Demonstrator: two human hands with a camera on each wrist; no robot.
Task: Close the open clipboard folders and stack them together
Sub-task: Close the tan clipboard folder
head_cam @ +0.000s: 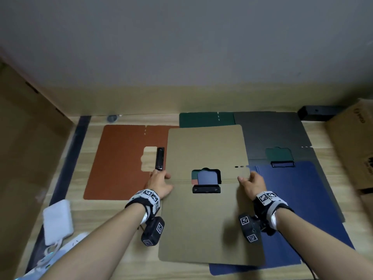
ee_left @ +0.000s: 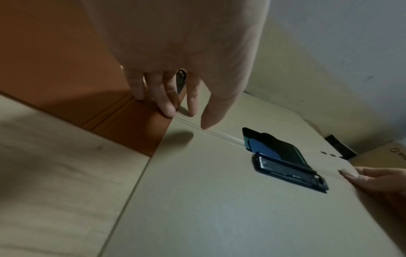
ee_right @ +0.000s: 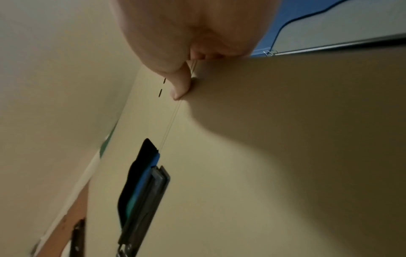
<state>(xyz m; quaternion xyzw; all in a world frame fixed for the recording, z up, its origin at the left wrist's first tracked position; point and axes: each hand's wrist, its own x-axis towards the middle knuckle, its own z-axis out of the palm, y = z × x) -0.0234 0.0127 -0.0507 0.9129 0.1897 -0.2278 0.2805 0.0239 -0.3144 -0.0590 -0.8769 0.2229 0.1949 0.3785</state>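
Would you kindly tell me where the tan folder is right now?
In the head view, the tan folder lies open mid-table, overlapping the brown folder on its left and the blue folder on its right.

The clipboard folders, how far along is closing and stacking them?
Done: nothing looks closed; the tan folder lies open on top. In hand: the left hand and right hand press at its fold line, either side of its clip. Left: the brown folder, blue folder, green folder and grey folder lie open, unstacked.
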